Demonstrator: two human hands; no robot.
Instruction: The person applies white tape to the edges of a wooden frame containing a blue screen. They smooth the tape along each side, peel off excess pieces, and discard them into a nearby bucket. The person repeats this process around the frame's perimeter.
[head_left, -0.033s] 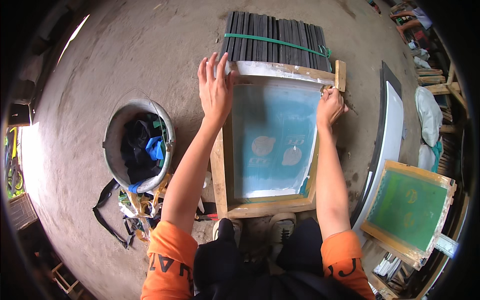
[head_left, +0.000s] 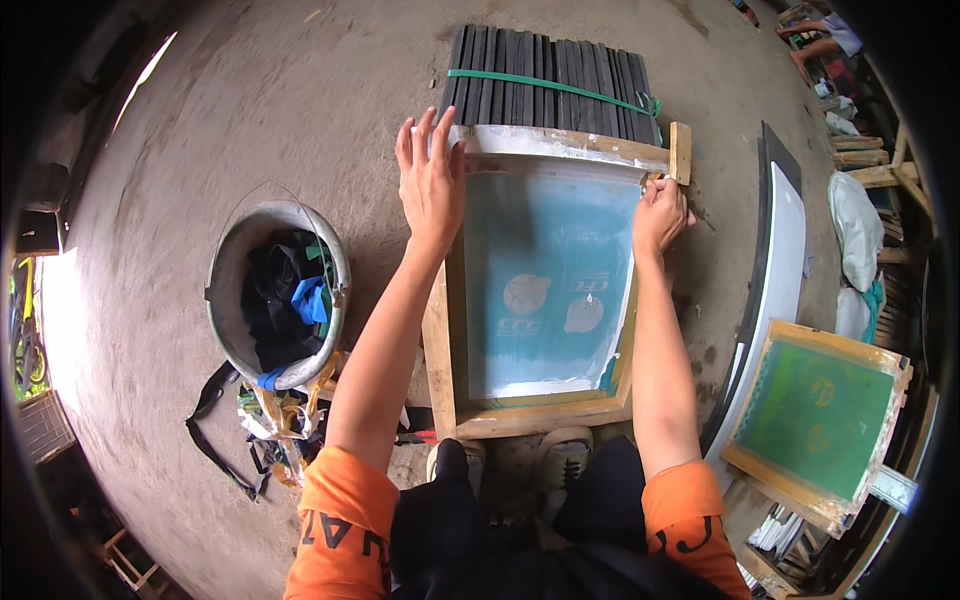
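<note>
A wooden-framed screen-printing screen (head_left: 535, 300) with blue mesh and pale printed shapes lies in front of me, its far end against a bundle of dark slats (head_left: 550, 90). My left hand (head_left: 432, 190) rests on the far left corner of the frame, fingers spread and holding nothing. At the far right corner, my right hand (head_left: 660, 215) is closed, thumb and fingertips pinched on a small brown strip (head_left: 652, 180) that looks like tape. A short wooden block (head_left: 681, 152) sits at that corner, just beyond the right fingers.
To the left stands a grey bucket (head_left: 222, 330) of dark and blue cloth. Crumpled tape scraps (head_left: 290, 420) and a black strap (head_left: 205, 405) lie below it. A green-meshed screen (head_left: 810, 415) leans at right beside a long white board (head_left: 780, 245). A person's limbs (head_left: 810, 45) show far right.
</note>
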